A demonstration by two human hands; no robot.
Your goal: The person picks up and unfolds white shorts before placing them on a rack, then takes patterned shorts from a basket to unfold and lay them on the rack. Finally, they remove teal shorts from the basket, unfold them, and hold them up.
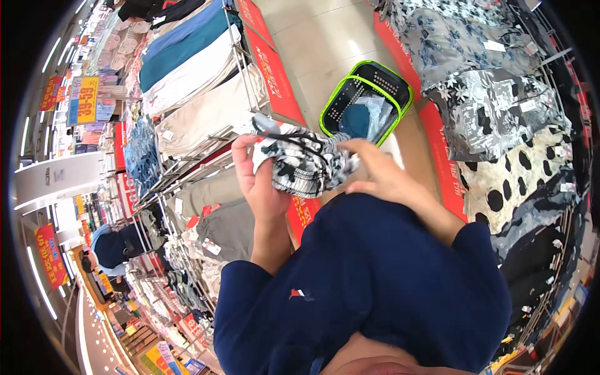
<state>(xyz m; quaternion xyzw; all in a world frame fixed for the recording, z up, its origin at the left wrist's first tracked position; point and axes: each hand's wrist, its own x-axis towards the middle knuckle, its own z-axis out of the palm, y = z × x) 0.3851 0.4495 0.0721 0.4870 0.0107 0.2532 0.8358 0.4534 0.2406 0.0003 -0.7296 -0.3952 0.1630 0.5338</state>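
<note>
In front of my chest is a bunched garment with a black, white and grey pattern. It has a gathered elastic waistband and a dark cord, and something whitish like a tag or plastic sticks out at its upper left. My left hand grips its left side, thumb in front. At its right end is my right hand, fingertips curled against the cloth and thumb apart below; part of its grip is hidden. Beyond, on the floor, stands a black shopping basket with a bright green rim, holding a dark teal item and clear plastic.
Folded trousers lie on a metal rack to the left, edged by red sign strips. Patterned garments hang or lie along the right display. A tiled aisle runs between. Another person is at far left.
</note>
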